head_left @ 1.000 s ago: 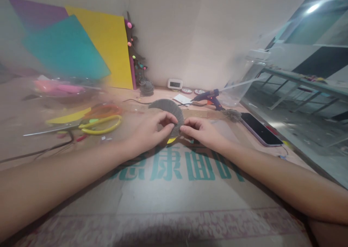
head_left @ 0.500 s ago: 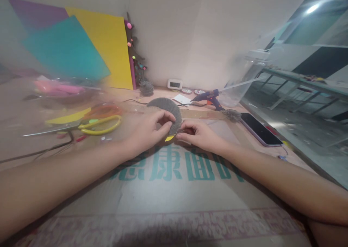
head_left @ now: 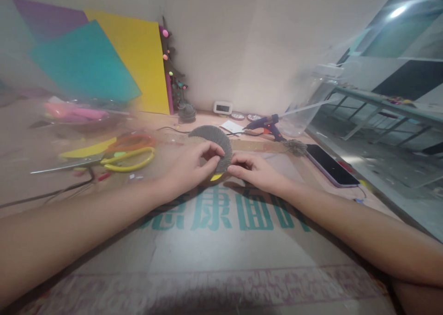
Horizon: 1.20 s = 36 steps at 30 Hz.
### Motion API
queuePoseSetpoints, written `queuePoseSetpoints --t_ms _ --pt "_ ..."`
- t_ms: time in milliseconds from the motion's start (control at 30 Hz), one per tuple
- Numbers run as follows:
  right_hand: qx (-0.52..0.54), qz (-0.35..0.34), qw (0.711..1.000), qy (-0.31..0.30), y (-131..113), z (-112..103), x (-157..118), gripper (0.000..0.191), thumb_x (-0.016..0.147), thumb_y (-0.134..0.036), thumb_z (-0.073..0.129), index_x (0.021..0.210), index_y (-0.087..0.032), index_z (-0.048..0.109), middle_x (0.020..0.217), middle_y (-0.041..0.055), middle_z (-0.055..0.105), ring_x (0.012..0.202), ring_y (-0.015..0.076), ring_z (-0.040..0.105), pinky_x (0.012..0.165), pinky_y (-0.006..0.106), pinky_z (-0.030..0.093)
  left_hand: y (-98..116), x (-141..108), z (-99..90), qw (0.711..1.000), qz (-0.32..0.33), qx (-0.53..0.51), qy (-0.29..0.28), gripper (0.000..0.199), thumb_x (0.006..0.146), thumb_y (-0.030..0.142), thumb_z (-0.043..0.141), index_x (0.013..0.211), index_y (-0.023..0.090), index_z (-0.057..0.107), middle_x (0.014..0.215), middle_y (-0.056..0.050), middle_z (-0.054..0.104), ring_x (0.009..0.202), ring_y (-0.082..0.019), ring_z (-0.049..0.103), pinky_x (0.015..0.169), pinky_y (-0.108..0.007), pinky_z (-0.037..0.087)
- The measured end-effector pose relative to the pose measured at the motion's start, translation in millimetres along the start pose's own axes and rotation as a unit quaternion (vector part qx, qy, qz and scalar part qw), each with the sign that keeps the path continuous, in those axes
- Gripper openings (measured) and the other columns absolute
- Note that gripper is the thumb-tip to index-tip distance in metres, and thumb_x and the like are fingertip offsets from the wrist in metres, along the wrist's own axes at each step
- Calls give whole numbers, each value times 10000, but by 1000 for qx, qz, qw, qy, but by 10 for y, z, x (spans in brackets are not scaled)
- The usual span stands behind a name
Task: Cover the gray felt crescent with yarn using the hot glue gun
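Observation:
A crescent shape (head_left: pixel 213 136) closely wrapped in grey yarn stands tilted over the printed cardboard (head_left: pixel 207 250). Its lower tip (head_left: pixel 216 177) is bare and yellow. My left hand (head_left: pixel 205 161) pinches the crescent near that tip, thumb and fingers closed on it. At the crescent's lower right edge, the fingers of my right hand (head_left: pixel 247 167) are pinched together, touching or almost touching the wrapping. Whatever strand they hold is too fine to make out. A tangled bundle of grey yarn (head_left: pixel 295 147) lies farther right on the table.
Yellow-handled scissors (head_left: pixel 129 160) lie on the left beside a yellow paper piece (head_left: pixel 88 148). Toward the back are a glue gun (head_left: pixel 266 124), a small digital clock (head_left: pixel 222 107) and a wire-branched ornament (head_left: pixel 187 112). A phone (head_left: pixel 332 166) sits near the right edge, with a clear plastic container (head_left: pixel 308 107) behind.
My right hand's fingertips have shifted slightly up and come closer to the crescent's edge. My left hand keeps its pinch with hardly any movement.

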State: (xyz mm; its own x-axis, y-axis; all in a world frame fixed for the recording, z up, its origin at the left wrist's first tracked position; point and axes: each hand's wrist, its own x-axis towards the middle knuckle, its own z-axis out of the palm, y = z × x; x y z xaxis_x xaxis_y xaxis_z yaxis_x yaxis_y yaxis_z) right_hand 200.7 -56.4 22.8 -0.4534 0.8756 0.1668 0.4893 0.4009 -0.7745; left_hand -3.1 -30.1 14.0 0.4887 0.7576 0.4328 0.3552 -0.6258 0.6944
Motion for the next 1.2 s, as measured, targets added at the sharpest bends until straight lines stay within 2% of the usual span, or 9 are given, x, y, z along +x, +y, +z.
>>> queuePoseSetpoints --t_ms 100,267,433,533,800,933,1100,1200 --pt "12 22 1000 9 8 1 7 230 859 -351 573 720 -167 578 668 -27 496 644 115 445 609 258 341 -30 -6 1 1000 3 -6 -10 165 908 283 492 988 185 597 951 -28 658 894 -173 612 825 -313 475" --pt "58 53 997 29 24 4 4 276 851 -397 577 691 -174 550 596 -55 446 551 93 389 548 250 309 -57 -37 10 999 10 -34 -11 259 965 322 403 1162 215 533 1052 -41 625 954 -171 597 861 -324 463" --pt "66 57 995 46 35 7 -12 303 853 -434 580 696 -176 545 561 -66 439 508 83 374 519 246 296 -49 -61 28 994 11 -50 -95 401 880 318 556 1256 229 450 981 -29 595 863 -171 591 752 -307 484" --pt "57 48 996 40 38 10 -11 303 859 -431 572 706 -170 557 578 -62 440 521 83 377 523 243 299 -53 -61 31 991 18 -34 -125 388 879 297 546 1252 232 460 933 -16 582 780 -152 568 693 -292 473" --pt "20 37 998 39 26 25 -10 271 866 -388 568 706 -170 556 619 -46 468 563 91 405 540 238 313 -56 -56 55 992 21 -64 -103 281 891 291 524 1163 222 508 895 -2 559 763 -131 543 696 -268 471" --pt "21 36 999 26 21 19 -19 293 876 -424 555 725 -173 566 634 -39 475 583 100 421 552 239 330 -46 -58 60 993 10 -64 -97 266 894 297 515 1150 224 512 880 -1 555 749 -131 538 683 -268 474" --pt "-15 20 999 30 38 34 -12 196 832 -357 619 771 -171 621 673 -30 535 613 105 443 574 236 344 -41 -61 56 994 4 -66 -89 275 880 259 522 1152 220 517 938 -21 597 790 -142 568 708 -277 485" --pt "-15 22 999 32 41 39 -11 207 855 -342 590 750 -166 619 667 -27 538 614 104 450 582 237 350 -38 -60 48 993 -1 -76 -92 245 881 230 509 1126 221 518 953 -22 611 816 -146 581 737 -284 489"
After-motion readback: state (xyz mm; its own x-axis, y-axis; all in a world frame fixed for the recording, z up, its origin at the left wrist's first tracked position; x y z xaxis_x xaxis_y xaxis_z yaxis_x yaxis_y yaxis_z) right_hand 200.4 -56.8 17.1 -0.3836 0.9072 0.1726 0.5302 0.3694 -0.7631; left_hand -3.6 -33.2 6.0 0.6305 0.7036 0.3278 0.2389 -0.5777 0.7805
